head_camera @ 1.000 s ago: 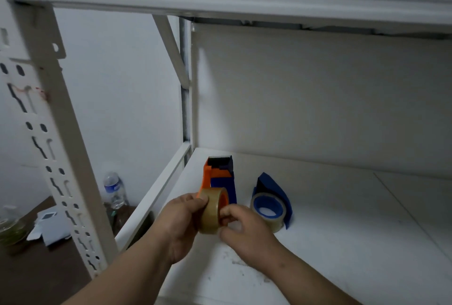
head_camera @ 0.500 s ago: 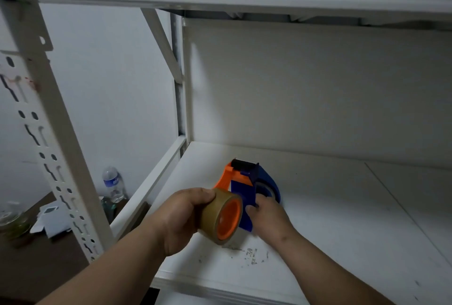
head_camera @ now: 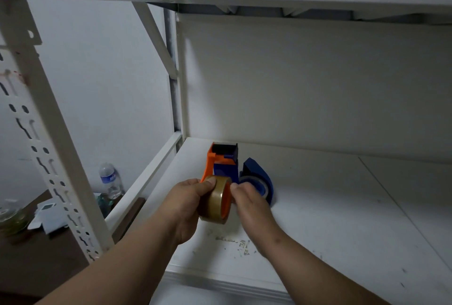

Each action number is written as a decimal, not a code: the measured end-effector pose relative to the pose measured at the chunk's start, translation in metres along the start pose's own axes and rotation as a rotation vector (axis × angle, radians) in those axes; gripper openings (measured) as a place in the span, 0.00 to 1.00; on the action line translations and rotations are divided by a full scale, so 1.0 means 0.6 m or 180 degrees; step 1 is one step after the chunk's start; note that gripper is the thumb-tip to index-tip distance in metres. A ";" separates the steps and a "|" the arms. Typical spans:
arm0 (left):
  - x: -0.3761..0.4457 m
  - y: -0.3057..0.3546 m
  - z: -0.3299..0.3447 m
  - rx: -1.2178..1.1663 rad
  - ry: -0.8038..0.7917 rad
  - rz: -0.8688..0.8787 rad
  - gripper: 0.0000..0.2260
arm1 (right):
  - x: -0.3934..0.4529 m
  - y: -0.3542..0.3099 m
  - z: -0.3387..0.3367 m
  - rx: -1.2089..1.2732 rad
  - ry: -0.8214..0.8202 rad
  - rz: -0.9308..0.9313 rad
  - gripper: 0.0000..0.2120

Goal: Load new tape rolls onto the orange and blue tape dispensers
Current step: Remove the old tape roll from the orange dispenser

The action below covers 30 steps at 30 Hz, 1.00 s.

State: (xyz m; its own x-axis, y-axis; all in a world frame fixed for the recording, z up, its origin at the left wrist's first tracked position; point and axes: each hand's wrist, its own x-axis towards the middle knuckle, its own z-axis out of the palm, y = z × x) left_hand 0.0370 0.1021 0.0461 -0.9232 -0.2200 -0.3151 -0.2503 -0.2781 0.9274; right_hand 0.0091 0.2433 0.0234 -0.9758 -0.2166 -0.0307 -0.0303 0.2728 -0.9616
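My left hand (head_camera: 186, 204) grips a brownish clear tape roll (head_camera: 215, 200) that sits around the orange hub of the orange and blue tape dispenser (head_camera: 221, 164). The dispenser is held just above the white shelf (head_camera: 342, 219). My right hand (head_camera: 249, 203) is at the roll's right edge, fingers curled against the dispenser; what they pinch is hidden. Behind my right hand stands the blue tape dispenser (head_camera: 259, 176), with a clear roll on a blue core (head_camera: 254, 182) on it, partly covered by my fingers.
The upper shelf hangs low overhead. A white slotted upright (head_camera: 49, 148) stands at the left. Beyond it, a water bottle (head_camera: 110, 180) and papers (head_camera: 47, 216) lie on a dark surface. Small debris (head_camera: 234, 243) is scattered near the shelf's front edge.
The roll has turned more edge-on and closed onto the orange dispenser's hub. My right hand shifted from the dispenser's blue side to the roll's right edge. The blue dispenser is more exposed.
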 end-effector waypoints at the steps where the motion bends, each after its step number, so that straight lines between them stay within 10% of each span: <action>1: 0.000 -0.002 0.001 -0.0024 0.0007 0.0024 0.08 | -0.008 -0.001 0.003 -0.0108 -0.0090 -0.0072 0.13; 9: -0.002 -0.022 0.015 0.0174 -0.0049 0.0112 0.16 | -0.033 0.002 0.016 -0.0608 -0.0387 -0.0379 0.13; 15: 0.007 -0.016 -0.010 -0.0337 0.0802 -0.0026 0.11 | -0.028 0.007 -0.013 -0.0627 -0.0515 -0.0326 0.18; 23: -0.007 0.026 -0.057 0.0185 0.1178 0.0245 0.03 | -0.014 0.003 -0.006 -0.2997 -0.0545 -0.0852 0.03; 30: -0.002 0.039 -0.088 0.0615 0.1060 0.0497 0.12 | 0.039 0.001 0.055 -0.4046 -0.0644 -0.1472 0.19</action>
State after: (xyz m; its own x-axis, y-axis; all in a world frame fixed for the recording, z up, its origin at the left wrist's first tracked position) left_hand 0.0477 0.0467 0.0577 -0.8174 -0.5450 -0.1864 -0.1943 -0.0439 0.9800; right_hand -0.0065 0.2077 0.0133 -0.7772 -0.6244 0.0778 -0.6255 0.7801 0.0130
